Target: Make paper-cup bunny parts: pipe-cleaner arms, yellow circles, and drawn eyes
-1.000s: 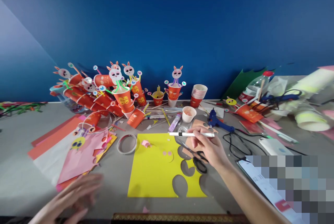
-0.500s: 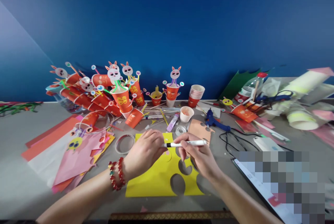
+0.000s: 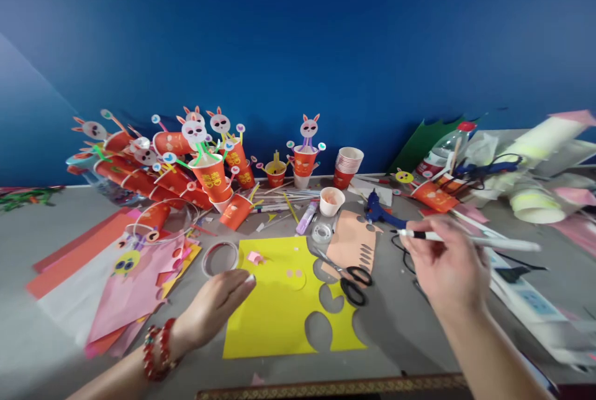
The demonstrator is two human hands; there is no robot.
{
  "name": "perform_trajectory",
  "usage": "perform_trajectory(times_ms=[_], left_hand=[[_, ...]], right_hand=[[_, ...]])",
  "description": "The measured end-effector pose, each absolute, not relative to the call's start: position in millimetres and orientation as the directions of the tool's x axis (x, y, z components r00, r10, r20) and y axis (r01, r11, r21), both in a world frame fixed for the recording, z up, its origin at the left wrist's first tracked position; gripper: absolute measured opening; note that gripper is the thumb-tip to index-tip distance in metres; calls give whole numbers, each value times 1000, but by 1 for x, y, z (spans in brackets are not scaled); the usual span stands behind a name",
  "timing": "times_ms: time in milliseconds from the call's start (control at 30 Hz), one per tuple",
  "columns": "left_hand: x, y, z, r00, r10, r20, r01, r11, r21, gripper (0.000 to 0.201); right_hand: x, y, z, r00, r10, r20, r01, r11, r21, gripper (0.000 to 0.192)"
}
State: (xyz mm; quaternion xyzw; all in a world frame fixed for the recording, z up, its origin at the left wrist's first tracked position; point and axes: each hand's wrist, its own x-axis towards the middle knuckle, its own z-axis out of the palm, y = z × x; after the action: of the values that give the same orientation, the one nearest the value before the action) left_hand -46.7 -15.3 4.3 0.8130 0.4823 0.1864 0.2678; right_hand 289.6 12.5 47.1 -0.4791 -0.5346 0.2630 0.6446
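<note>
My right hand [image 3: 447, 266] is raised at the right above a black cable, gripping a white marker [image 3: 470, 238] that lies level with its dark tip pointing left. My left hand [image 3: 216, 307], with a red bead bracelet on the wrist, rests palm down at the left edge of a yellow paper sheet [image 3: 279, 313] with oval cut-outs. It holds nothing. A small pink paper scrap [image 3: 254, 257] and a yellow cut disc with pink dots [image 3: 295, 276] lie on the sheet. Black-handled scissors [image 3: 347, 279] lie at its right edge.
Red paper cups with rabbit faces [image 3: 205, 164] crowd the back left. A stack of cups [image 3: 348, 167], a blue glue gun [image 3: 379, 213], a tape ring [image 3: 218, 257], a peach card [image 3: 354, 241] and coloured paper sheets [image 3: 107, 269] surround the yellow sheet. Clutter fills the right side.
The hands, together at the marker half a second ago, have parted. My right hand carried the marker to the right and up. My left hand dropped back to the sheet's left edge.
</note>
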Motion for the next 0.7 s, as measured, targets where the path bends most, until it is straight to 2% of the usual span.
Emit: perform_trajectory(times_ms=[33, 67, 100, 167, 233, 333, 433, 600, 700], left_hand=[[-52, -15, -2, 495, 867, 53, 700, -434, 568, 40], [-54, -15, -8, 541, 837, 78, 692, -496, 524, 38], [-54, -14, -13, 608, 786, 112, 655, -576, 490, 35], [-47, -14, -21, 728, 662, 180, 543, -716, 439, 23], [-37, -14, -28, 795, 565, 219, 463, -800, 382, 14], [-27, -15, -36, 836, 515, 191, 458, -846, 274, 26], [-22, -13, -44, 840, 516, 166, 477, -850, 224, 30], [-19, -12, -52, 831, 536, 146, 499, -836, 227, 33], [-19, -12, -53, 830, 539, 141, 499, -832, 243, 37]], right_hand=[[295, 15, 43, 283, 866, 411, 135, 389, -911, 33], [295, 16, 36, 204, 922, 329, 53, 325, -944, 28], [291, 16, 27, 85, 971, 223, 12, 223, -975, 25], [276, 14, 9, -131, 991, 40, 6, 41, -999, 23], [257, 13, -8, -238, 971, 0, 35, 8, -999, 22], [236, 15, -24, -354, 935, -24, 104, 13, -994, 19], [224, 18, -32, -385, 923, -17, 129, 36, -991, 13], [205, 21, -40, -291, 956, -27, 156, 20, -988, 7], [197, 22, -48, -253, 967, 42, 183, 90, -979, 6]])
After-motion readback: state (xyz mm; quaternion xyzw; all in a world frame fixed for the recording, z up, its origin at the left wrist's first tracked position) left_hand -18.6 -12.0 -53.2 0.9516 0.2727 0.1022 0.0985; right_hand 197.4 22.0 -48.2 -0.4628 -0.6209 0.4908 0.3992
